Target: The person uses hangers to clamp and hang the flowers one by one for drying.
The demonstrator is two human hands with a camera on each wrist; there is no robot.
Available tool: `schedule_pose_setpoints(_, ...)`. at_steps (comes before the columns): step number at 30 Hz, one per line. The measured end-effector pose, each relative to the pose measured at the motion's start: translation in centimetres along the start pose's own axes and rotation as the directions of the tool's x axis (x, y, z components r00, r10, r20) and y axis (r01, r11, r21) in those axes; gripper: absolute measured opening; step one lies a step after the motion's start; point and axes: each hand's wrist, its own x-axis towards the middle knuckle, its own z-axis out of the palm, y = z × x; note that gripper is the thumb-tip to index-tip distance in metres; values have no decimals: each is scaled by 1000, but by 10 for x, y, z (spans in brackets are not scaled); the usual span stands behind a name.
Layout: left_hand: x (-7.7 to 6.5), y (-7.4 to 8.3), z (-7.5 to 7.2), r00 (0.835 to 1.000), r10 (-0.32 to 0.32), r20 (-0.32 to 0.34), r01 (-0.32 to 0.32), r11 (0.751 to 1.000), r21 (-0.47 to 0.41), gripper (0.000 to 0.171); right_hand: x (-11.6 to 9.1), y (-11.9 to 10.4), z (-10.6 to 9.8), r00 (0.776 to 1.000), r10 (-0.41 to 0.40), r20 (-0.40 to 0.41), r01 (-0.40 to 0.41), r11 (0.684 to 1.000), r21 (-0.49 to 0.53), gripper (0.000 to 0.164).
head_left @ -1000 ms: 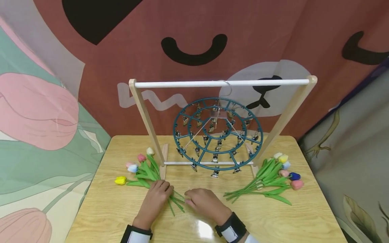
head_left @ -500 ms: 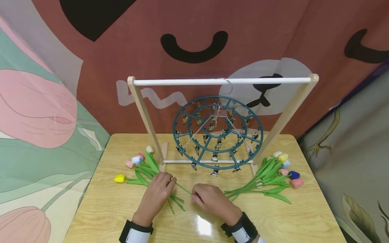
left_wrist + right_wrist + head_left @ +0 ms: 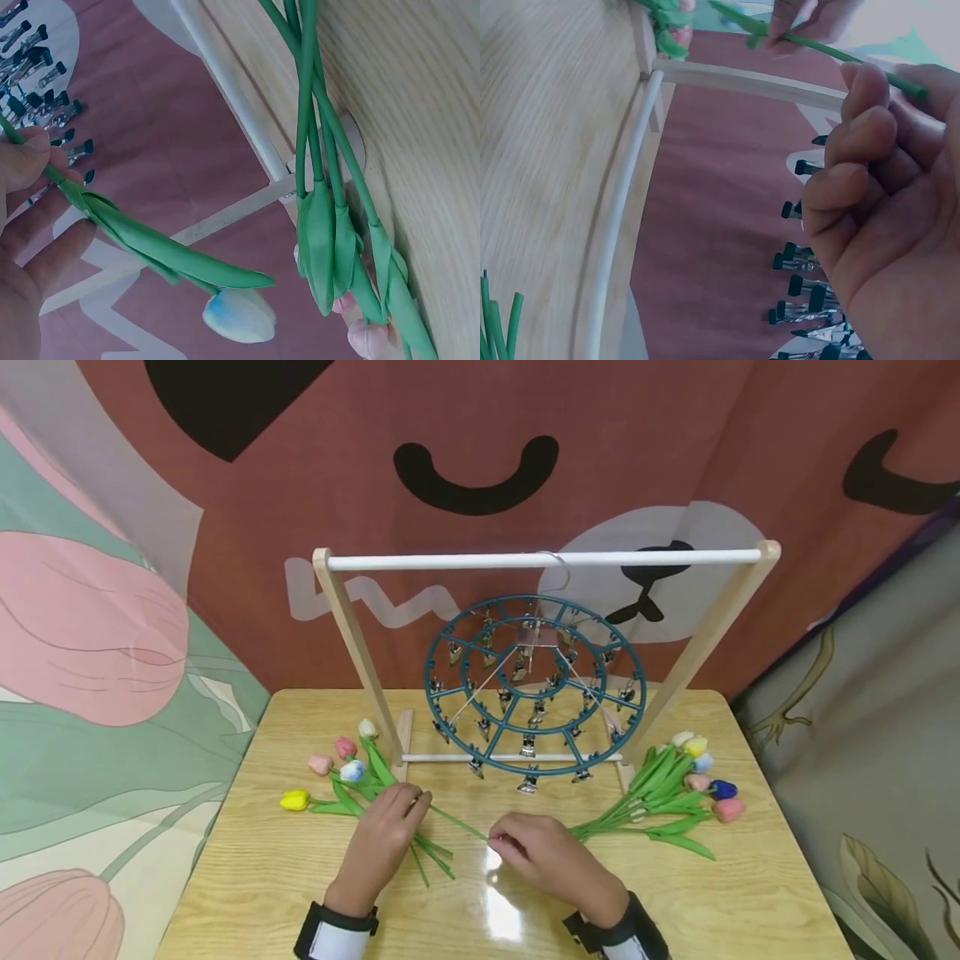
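My left hand pinches the green stem of a blue-and-white artificial tulip near its leaves. The lower end of that stem is pinched between thumb and forefinger of my right hand, its other fingers curled. The stem slants between both hands, raised off the table. Below and beside the left hand lies a loose bunch of tulips, with pink, white and yellow heads. Part of this bunch is hidden by the left hand in the head view.
Behind the hands stands a wooden rack with a white top bar. From it hangs a round blue-green hanger with many metal clips. A second tulip bunch lies to the right on the wooden table.
My right hand has moved right, drawing one stem out straight from the left bunch. The blue-and-white tulip has shifted right and turned. The left hand has barely moved.
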Motion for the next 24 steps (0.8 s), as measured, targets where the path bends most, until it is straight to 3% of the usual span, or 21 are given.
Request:
schedule_pose_setpoints(5, -3, 4, 0, 998, -53, -28, 51, 997, -66, 29, -6, 2, -4, 999, 36, -12, -32, 970, 241, 29)
schedule_pose_setpoints(7, -3, 7, 0, 995, -87, -51, 82, 991, -103, 32, -5, 2, -2, 999, 34, -22, -26, 961, 275, 31)
schedule_pose_setpoints(9, -1, 10, 1, 990, -123, -71, 111, 982, -153, 33, -3, 2, 3, 999, 30, -32, -22, 971, 238, 28)
schedule_pose_setpoints(12, 2, 17, 2, 981, -171, -90, 145, 959, -244, 28, 1, 4, 14, 999, 19, -30, -17, 997, 77, 27)
schedule_pose_setpoints(16, 8, 23, 1, 970, -209, -120, 155, 922, -356, 16, 8, 8, 26, 999, -16, -40, 13, 996, -91, 40)
schedule_pose_setpoints(20, 18, 28, -8, 953, -252, -170, 156, 884, -440, 20, 17, 12, 31, 997, -44, -60, 35, 989, -141, 52)
schedule_pose_setpoints(24, 28, 32, -17, 927, -290, -238, 124, 835, -536, 34, 25, 13, 32, 1000, 3, -24, -6, 991, -134, 60)
